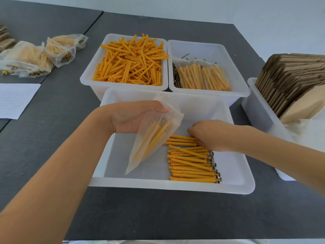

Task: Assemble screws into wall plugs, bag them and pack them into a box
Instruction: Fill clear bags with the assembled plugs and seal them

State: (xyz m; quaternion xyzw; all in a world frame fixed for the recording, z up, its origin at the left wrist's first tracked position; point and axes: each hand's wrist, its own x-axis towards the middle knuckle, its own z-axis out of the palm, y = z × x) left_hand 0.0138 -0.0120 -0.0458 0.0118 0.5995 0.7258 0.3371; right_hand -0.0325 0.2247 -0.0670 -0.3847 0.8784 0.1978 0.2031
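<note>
Head view
Left hand (135,117): closed on the top edge of a clear plastic bag (153,136), which hangs tilted, its corner down toward 7 o'clock; several orange plugs seen inside.
Right hand (209,135): fingers curled onto the far end of the row of assembled plugs (191,162), at 3 o'clock of the bag, just beside it.
Assembled plugs: slim ribbed orange plastic, brass-coloured screw heads at their right ends, laid side by side in the near tray (235,184).
Near tray: translucent white, smooth, rectangular.
Loose plugs bin (130,60): at 12 o'clock, heaped orange plugs.
Screw bin (207,73): at 1 o'clock, filled bags and dark screws.
Flat cardboard boxes (290,80): at 3 o'clock, brown, stacked on edge.
Filled bags (35,57): at 10 o'clock on the dark table (158,212).
</note>
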